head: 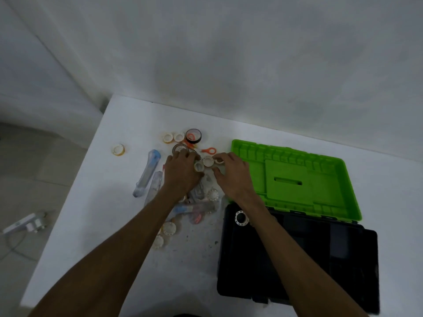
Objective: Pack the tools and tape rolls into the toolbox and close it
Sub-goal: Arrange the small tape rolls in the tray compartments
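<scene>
The black toolbox (297, 282) stands open at the right, its green lid (295, 179) folded back flat. One white tape roll (241, 218) lies inside it by my right forearm. A heap of white tape rolls and plastic-wrapped tools covers the table middle. My left hand (183, 172) reaches into the heap and grips a white roll (198, 166). My right hand (231, 173) pinches another small white roll (218, 161) beside a third one (208, 161). A black tape roll (193, 136) sits at the back.
A lone white roll (118, 149) lies apart at the left. A wrapped tool with a blue tip (147, 172) lies left of the heap, an orange tool (209, 151) behind it. More rolls (169, 228) sit near the front. The white table's left edge (66, 202) drops to the floor.
</scene>
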